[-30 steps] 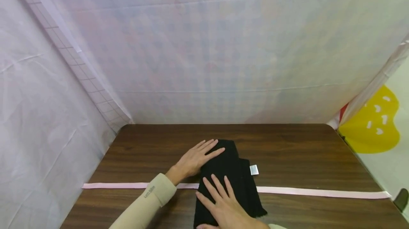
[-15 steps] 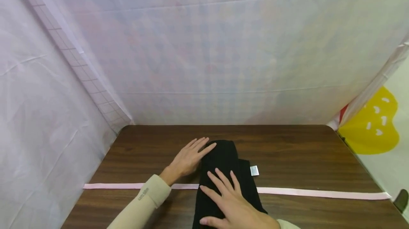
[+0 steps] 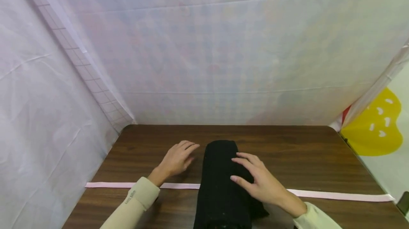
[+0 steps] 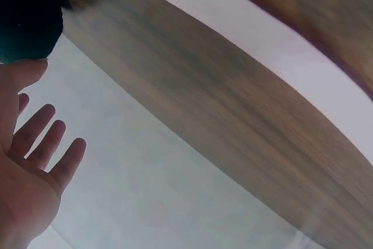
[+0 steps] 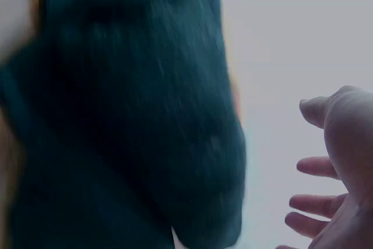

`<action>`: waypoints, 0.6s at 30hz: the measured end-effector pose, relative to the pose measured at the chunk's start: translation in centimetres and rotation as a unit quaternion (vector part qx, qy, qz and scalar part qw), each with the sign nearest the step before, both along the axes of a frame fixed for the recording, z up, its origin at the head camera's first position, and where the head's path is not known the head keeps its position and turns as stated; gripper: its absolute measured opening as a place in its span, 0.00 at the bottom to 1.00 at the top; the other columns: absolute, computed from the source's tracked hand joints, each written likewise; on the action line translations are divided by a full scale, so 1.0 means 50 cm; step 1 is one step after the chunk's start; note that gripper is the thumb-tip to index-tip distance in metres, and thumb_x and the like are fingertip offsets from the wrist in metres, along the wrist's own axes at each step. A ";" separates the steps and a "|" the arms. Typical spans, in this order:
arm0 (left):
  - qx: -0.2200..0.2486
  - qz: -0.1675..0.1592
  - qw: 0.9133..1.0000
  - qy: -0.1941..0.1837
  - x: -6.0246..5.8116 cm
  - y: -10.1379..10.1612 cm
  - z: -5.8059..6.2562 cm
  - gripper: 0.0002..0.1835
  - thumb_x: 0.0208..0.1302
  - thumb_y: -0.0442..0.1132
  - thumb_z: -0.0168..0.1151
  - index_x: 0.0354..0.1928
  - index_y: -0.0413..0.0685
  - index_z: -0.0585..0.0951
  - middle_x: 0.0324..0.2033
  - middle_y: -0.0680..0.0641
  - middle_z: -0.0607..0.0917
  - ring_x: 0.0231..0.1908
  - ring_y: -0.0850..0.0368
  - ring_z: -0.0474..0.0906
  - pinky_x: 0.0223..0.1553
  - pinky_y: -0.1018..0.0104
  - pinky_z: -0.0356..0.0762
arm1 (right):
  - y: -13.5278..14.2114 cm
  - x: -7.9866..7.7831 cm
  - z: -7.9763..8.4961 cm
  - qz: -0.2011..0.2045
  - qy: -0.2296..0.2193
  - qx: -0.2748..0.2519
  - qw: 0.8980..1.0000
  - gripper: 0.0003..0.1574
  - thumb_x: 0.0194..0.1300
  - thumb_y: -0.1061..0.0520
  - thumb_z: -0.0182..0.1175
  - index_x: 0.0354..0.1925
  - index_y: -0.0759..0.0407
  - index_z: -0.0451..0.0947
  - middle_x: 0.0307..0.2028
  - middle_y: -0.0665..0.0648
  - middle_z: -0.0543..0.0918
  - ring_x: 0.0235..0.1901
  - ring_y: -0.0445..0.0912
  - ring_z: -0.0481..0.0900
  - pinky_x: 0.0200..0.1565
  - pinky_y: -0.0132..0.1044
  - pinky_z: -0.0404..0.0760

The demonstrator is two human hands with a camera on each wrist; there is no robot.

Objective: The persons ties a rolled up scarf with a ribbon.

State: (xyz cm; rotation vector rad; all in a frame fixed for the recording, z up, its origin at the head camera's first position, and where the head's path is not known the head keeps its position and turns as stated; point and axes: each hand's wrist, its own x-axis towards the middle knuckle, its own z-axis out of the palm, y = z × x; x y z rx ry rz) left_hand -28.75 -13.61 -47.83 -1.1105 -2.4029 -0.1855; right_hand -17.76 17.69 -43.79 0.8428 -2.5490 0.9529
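A folded black cloth lies lengthwise on the brown wooden table, its near end running out of the head view at the bottom. My left hand is to the left of the cloth, apart from it, with fingers loosely bent and nothing held. On the other side, my right hand hovers at the cloth's right edge, thumb and fingers spread and relaxed, overlapping it in the head view. The right wrist view shows the dark cloth blurred, well apart from the fingers. The cloth's white label is hidden behind my right hand.
A pale pink strip crosses the table from left to right and passes under the cloth. White sheeting hangs behind the table, and more white sheeting is at the left. A yellow shape shows at the right.
Both hands have come off the cloth: the left moved left, the right lifted and moved right. The cloth's top now looks rounder, and its white label has gone from sight.
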 end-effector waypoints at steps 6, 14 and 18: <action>0.018 0.026 0.999 -0.040 0.012 -0.019 0.009 0.19 0.58 0.40 0.72 0.52 0.47 0.82 0.48 0.47 0.85 0.50 0.50 0.79 0.49 0.55 0.80 | 0.068 -0.042 0.007 -0.032 0.047 -0.037 0.998 0.17 0.64 0.58 0.67 0.52 0.51 0.80 0.51 0.49 0.81 0.51 0.46 0.80 0.48 0.41 0.80; 0.093 0.039 0.978 -0.180 0.019 -0.034 0.007 0.11 0.60 0.38 0.70 0.44 0.48 0.84 0.43 0.49 0.86 0.47 0.51 0.81 0.49 0.52 0.79 | 0.143 -0.076 0.016 -0.087 -0.010 -0.058 0.994 0.05 0.68 0.58 0.63 0.41 0.48 0.83 0.38 0.46 0.87 0.37 0.36 0.81 0.37 0.30 0.78; 0.136 0.030 0.948 -0.285 0.023 -0.042 0.005 0.08 0.64 0.38 0.67 0.44 0.47 0.83 0.41 0.50 0.87 0.45 0.53 0.83 0.50 0.53 0.80 | 0.171 -0.086 0.000 -0.088 -0.063 -0.051 0.993 0.04 0.70 0.55 0.62 0.41 0.49 0.83 0.38 0.48 0.87 0.36 0.36 0.79 0.36 0.33 0.77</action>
